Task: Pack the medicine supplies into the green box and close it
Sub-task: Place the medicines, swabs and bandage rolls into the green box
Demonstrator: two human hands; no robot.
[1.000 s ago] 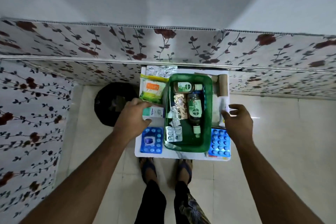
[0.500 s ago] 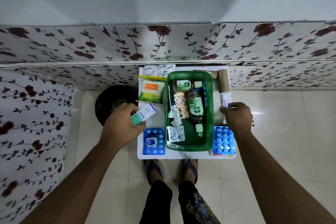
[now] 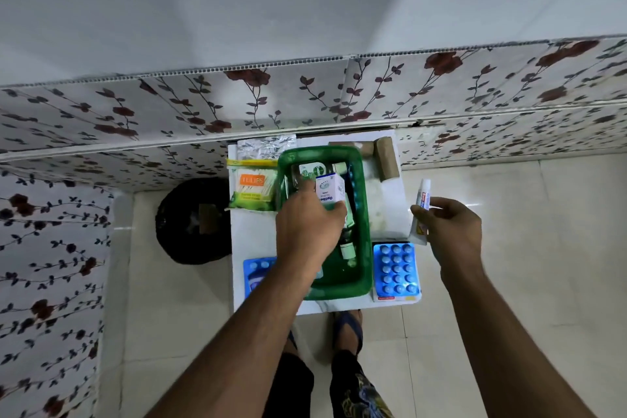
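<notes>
Nearest the wearer, at 6 o'clock of the small white table (image 3: 258, 234), the near rim of the green box (image 3: 362, 214) faces the feet. A blue blister pack (image 3: 396, 269) lies just beside the box at its 4 o'clock, and another blue blister pack (image 3: 255, 273) sits at 8 o'clock, partly hidden by the forearm.

The left hand (image 3: 307, 231) reaches over the box, fingers closed around a small white-and-teal carton (image 3: 329, 192) held upright above the box's middle. Below it a brown antiseptic bottle (image 3: 346, 246) lies lengthwise in the box. The right hand (image 3: 451, 231) hovers off the table's 3 o'clock edge, thumb and fingers pinched on a white ointment tube (image 3: 420, 212), cap pointing away from the wearer.

Further off, a green cotton-bud packet (image 3: 252, 188) lies at the box's 10 o'clock, a foil strip (image 3: 266, 148) beyond it at 11, and a brown bandage roll (image 3: 386, 159) at 1 o'clock.

To do this well, the carton should probably go in flat rather than upright, laid into free floor beside the bottle, so nothing stands above the rim and blocks closing. Lower it until it rests before letting go; dropping could jostle the bottle. The tube can follow along the right wall. No lid is visible here.
</notes>
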